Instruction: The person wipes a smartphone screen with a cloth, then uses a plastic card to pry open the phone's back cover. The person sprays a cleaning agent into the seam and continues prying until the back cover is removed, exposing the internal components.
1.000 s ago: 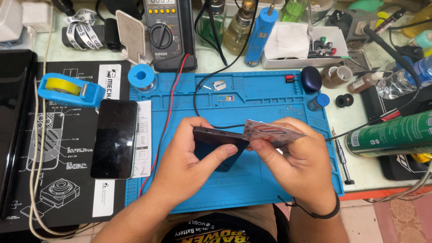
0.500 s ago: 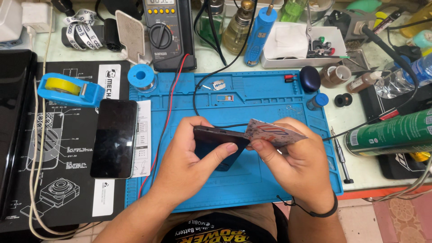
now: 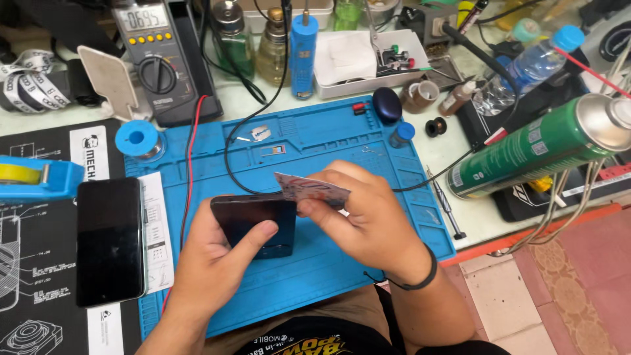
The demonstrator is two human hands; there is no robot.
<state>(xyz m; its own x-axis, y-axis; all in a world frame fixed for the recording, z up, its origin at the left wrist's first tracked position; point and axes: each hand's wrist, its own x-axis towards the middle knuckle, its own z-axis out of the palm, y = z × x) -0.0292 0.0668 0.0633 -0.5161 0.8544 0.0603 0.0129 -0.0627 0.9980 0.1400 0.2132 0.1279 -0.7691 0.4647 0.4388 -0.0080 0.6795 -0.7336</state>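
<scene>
Both hands are busy over the blue work mat [image 3: 328, 263] on the counter [image 3: 453, 217]. The left hand [image 3: 217, 263] grips a dark phone [image 3: 253, 220] from below, thumb pressed flat across the black glass, holding it just above the mat near its middle. The right hand [image 3: 368, 220] pinches a thin card [image 3: 309, 190] with a pinkish print between thumb and fingers, and the card's left end sits right at the phone's top right edge, touching or nearly so, hard to tell which. There's a black band on the right wrist.

Off to the left, a second black phone [image 3: 110, 240] lies flat beside the mat on a black printed mat [image 3: 39, 263], with a blue tape dispenser [image 3: 36, 179] just above it. A blue solder spool [image 3: 137, 139] sits at the mat's top left corner, a multimeter [image 3: 151, 59] behind that, and a green spray can [image 3: 539, 144] lies tilted on the right.
</scene>
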